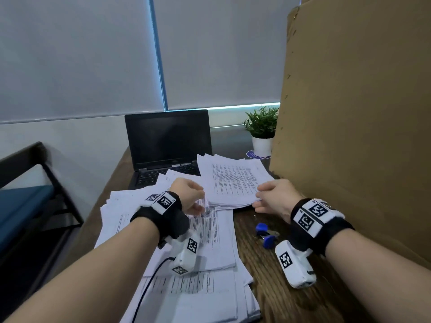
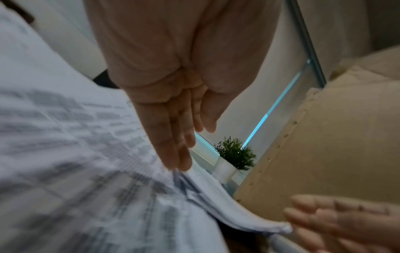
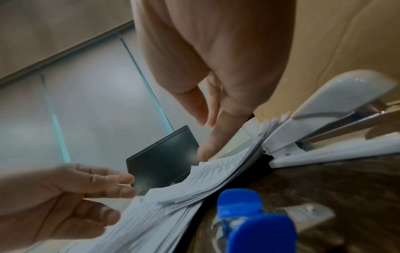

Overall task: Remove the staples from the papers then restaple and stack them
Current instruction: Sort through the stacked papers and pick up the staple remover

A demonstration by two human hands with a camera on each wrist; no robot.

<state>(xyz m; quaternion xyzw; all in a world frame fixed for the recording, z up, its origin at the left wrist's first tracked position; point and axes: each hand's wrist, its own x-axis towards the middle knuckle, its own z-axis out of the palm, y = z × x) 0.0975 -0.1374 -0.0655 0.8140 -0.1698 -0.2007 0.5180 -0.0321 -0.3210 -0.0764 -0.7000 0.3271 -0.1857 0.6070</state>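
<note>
Head view shows your left hand (image 1: 190, 197) over the spread of printed papers (image 1: 205, 248) on the left of the wooden counter (image 1: 275, 290), its fingers (image 2: 173, 137) straight and relaxed, tips just at the page surface, gripping nothing. Your right hand (image 1: 275, 198) sits at the near right corner of the smaller paper stack (image 1: 233, 180), which lies partly on the laptop (image 1: 166, 145) keyboard. In the right wrist view its fingers (image 3: 218, 135) are extended, one tip touching the stack's top sheet; they are not curled round it. A blue-handled staple remover (image 1: 265, 233) lies on the counter just beside your right wrist. A white stapler (image 3: 324, 126) sits against the stack's far edge, jaws toward the paper. A potted plant (image 1: 262, 129) stands beside the cardboard panel (image 1: 361, 113).
</note>
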